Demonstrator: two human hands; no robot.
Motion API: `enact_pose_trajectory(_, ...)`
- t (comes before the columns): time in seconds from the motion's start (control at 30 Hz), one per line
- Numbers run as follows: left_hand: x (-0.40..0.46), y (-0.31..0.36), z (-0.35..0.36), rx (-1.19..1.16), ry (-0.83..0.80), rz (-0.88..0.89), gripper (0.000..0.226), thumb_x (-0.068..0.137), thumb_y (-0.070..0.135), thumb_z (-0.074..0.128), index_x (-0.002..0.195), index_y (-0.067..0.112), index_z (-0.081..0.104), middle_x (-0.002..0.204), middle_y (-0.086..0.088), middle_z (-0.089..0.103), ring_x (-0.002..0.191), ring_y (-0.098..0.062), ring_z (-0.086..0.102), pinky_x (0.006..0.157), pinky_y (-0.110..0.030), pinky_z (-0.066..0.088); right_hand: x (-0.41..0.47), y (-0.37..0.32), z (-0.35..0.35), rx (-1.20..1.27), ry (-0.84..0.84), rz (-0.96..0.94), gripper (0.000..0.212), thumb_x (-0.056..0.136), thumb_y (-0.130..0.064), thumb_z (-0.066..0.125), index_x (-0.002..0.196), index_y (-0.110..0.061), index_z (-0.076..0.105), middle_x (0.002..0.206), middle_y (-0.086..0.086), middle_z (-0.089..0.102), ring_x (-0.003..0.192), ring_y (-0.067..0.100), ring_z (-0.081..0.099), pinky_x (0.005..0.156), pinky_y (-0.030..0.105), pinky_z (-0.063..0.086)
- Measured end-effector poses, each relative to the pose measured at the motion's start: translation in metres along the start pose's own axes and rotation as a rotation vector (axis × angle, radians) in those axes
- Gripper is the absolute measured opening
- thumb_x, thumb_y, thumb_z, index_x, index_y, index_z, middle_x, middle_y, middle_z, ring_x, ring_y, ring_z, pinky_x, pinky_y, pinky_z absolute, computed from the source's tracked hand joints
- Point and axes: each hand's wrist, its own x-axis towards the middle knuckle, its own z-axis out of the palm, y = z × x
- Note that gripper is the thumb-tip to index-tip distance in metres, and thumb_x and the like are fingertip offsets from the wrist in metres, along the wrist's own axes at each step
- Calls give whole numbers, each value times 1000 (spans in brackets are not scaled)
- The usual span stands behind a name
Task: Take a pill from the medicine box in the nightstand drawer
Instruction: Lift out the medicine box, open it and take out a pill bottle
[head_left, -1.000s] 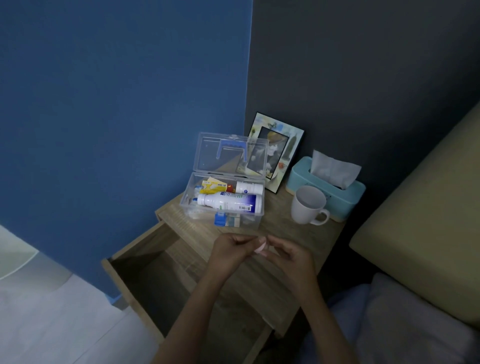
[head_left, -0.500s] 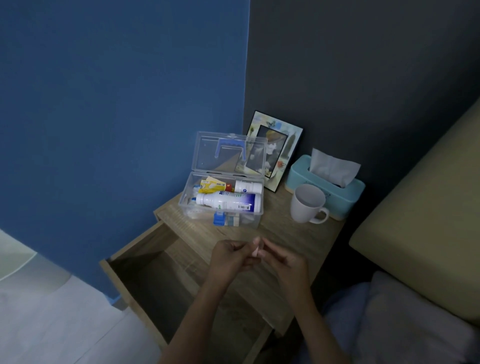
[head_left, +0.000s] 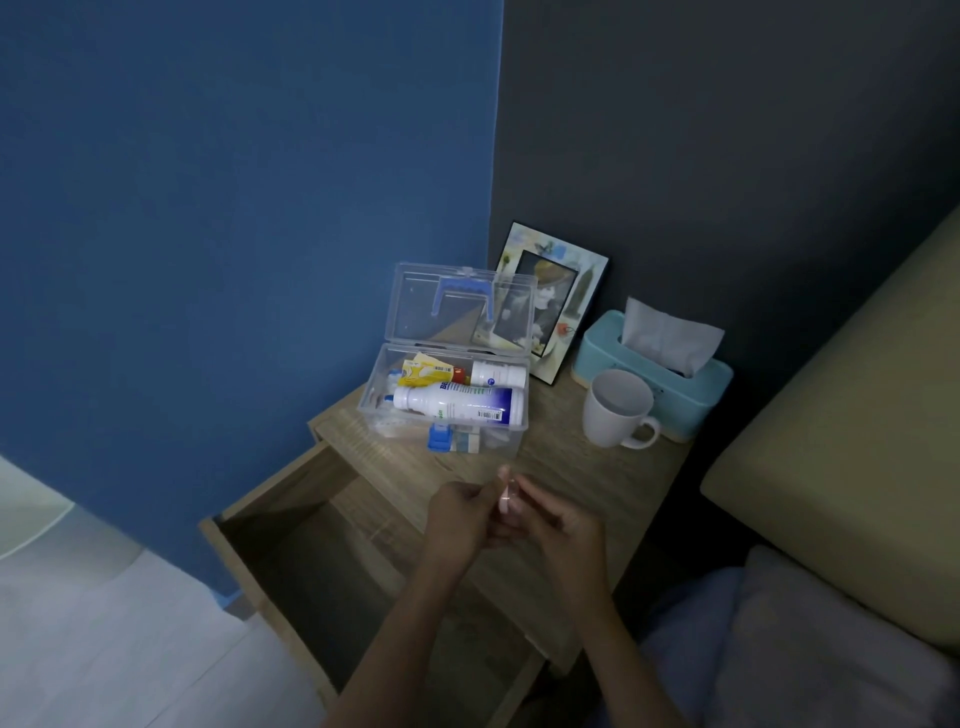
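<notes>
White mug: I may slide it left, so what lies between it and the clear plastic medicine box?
Head view: only bare wooden nightstand top separates white mug from clear plastic medicine box.

A home bedroom: wooden nightstand (head_left: 566, 467) beside a bed (head_left: 852, 467), with photo frame (head_left: 563, 291).

The scene is dim, with a cool bluish cast. The brightest patch is the pale floor (head_left: 104, 649) at lower left, so light seems to come from that side. The open drawer (head_left: 332, 587) holds deep shadow, and the grey wall (head_left: 727, 156) falls off to near black. Wide-angle distortion bends the wall corner and the edges. Detail is soft and slightly grainy; the fingertips (head_left: 503, 474) blur.
</notes>
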Motion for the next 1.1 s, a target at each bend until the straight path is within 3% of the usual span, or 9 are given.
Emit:
enact_pose_trajectory(0.2,4,-3,-3,70,-7,90,45,92,51,47,73,20,75,71,-1,76,71,-11,73,63,-21,56,3,-1,-8,5,55,45,32,84,-2,67,104,-28,70,88,-25,74,91,-9,68,75,4,49)
enact_pose_trajectory(0.33,4,-8,-6,72,-119,245,26,93,24,56,105,9,74,101,-5,75,102,-15,68,89,-24,51,2,0,-11,-4,66,29,32,84,-3,66,104,-28,71,97,-22,74,99,-4,67,81,7,49)
enact_pose_trajectory(0.43,6,-10,-2,-9,-85,245,19,88,11,63,104,13,74,91,-3,76,90,-14,68,82,-27,52,1,0,-8,16,68,22,33,84,0,66,109,-21,70,98,-19,75,100,-2,68,82,7,49)
enact_pose_trajectory(0.53,7,-9,1,45,10,192,15,89,21,63,84,21,77,66,2,72,69,-15,62,74,-39,53,1,1,-6,34,70,31,33,84,1,66,110,-19,69,99,-15,75,99,-3,68,81,7,49)
enact_pose_trajectory(0.6,8,-9,-2,102,45,150,26,92,32,58,81,17,77,79,-12,75,78,-26,69,82,-44,54,1,1,-5,36,77,40,32,84,-1,66,110,-19,69,96,-17,75,98,-4,68,81,6,48)
enact_pose_trajectory(0.73,5,-12,-8,-28,-41,173,23,88,20,64,108,13,72,107,-6,74,102,-13,67,96,-31,51,2,1,-5,38,84,53,30,85,-3,66,109,-21,70,98,-17,75,98,-4,67,80,5,47)
enact_pose_trajectory(0.9,4,-12,-2,30,21,229,12,86,21,67,92,20,78,81,-6,76,76,-14,62,73,-34,52,1,2,-4,72,94,87,30,84,-3,67,110,-18,70,100,-13,74,98,0,69,81,9,50)
enact_pose_trajectory(1.0,7,-13,-2,127,25,258,22,87,29,66,102,18,76,97,0,76,93,-7,68,88,-31,53,0,2,-3,98,104,96,27,84,-6,68,104,-23,73,99,-11,76,97,0,69,80,9,51)
enact_pose_trajectory(1.1,7,-12,-3,78,-23,276,30,81,14,71,111,13,71,109,0,72,104,-6,65,99,-30,49,1,0,-3,125,111,101,28,84,-3,67,105,-20,73,100,-9,76,98,2,69,79,10,51)
